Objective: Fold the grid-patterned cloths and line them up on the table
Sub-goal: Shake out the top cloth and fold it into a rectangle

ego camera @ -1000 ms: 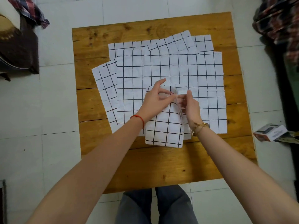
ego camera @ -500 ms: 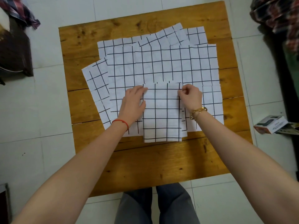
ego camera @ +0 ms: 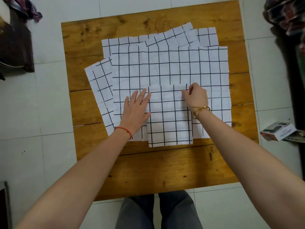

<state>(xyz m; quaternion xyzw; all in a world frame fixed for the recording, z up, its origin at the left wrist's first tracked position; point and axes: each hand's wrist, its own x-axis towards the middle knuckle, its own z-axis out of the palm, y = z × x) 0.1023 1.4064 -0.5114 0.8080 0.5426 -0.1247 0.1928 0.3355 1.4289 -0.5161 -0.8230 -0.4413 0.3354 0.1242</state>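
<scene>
A square wooden table (ego camera: 158, 169) fills the middle of the head view, and on it lies a loose pile of unfolded grid-patterned cloths (ego camera: 170, 66), white with black lines, overlapping one another and fanned out toward 9, 12 and 1 o'clock. On top of that pile, at its 6 o'clock edge, sits a folded grid-patterned cloth (ego camera: 168, 118), a narrow upright rectangle whose lower end hangs past the pile onto bare wood. The left hand (ego camera: 136, 111) lies flat on the pile just at 9 o'clock of the folded cloth, fingers straight and slightly spread, the fingertips and the thumb side touching its left edge. A red string bracelet (ego camera: 124, 129) circles that wrist. The right hand (ego camera: 196, 96) sits at the folded cloth's upper right corner, about 1 o'clock, with its fingers curled and the thumb and forefinger pinching that corner; a gold bracelet (ego camera: 200, 109) is on its wrist. Below the table, at 6 o'clock, the person's legs in grey trousers (ego camera: 158, 214) show over a pale tiled floor (ego camera: 33, 146). A small printed box (ego camera: 279, 131) lies on the floor at 3 o'clock, plaid fabric (ego camera: 287, 15) at 1 o'clock, and a dark bag (ego camera: 14, 47) at 10 o'clock.
</scene>
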